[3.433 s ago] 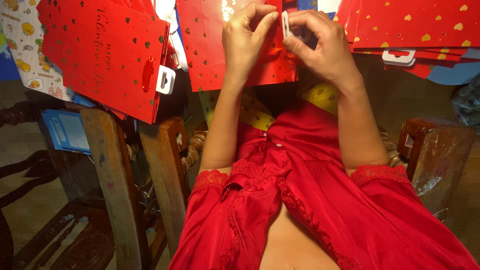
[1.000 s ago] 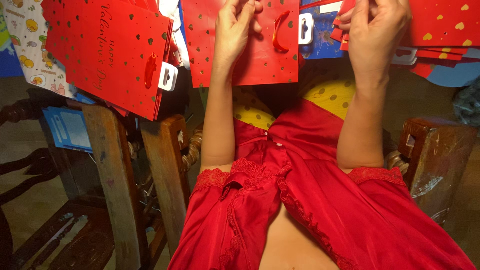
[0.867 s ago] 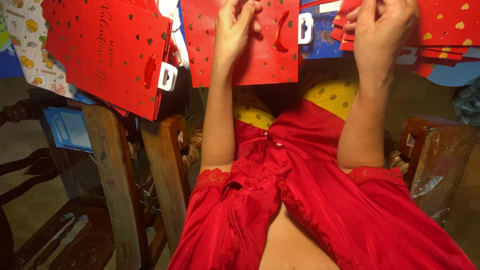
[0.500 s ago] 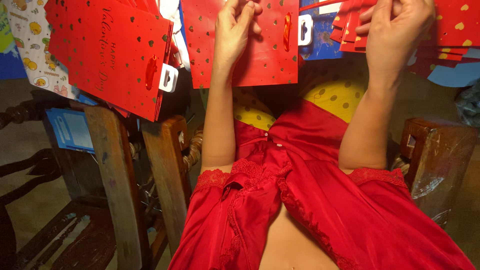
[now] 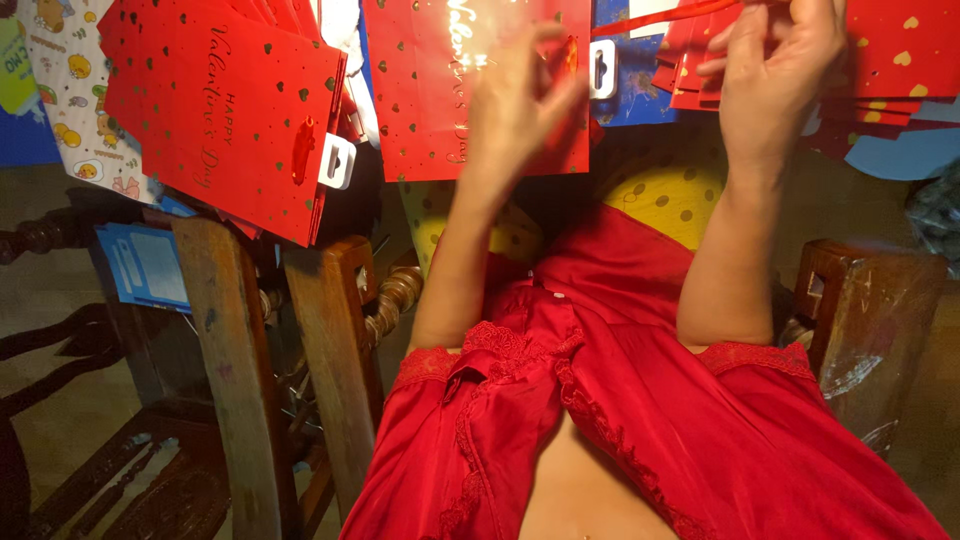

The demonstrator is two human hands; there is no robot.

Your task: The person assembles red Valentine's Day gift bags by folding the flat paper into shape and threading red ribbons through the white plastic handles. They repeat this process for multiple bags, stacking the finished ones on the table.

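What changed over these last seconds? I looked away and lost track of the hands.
The hands, first together on the middle red bag, parted. The right hand moved right and up to the stack of red bags, pulling a red ribbon taut. The left hand stayed at the middle bag, now blurred in motion. The left red bag and wooden chair stayed put.

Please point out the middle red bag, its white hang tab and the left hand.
middle red bag (image 5: 425,100), head view, on its red front face.
white hang tab (image 5: 602,70), head view, on the tab's white plastic.
left hand (image 5: 515,100), head view, on the back of the hand.
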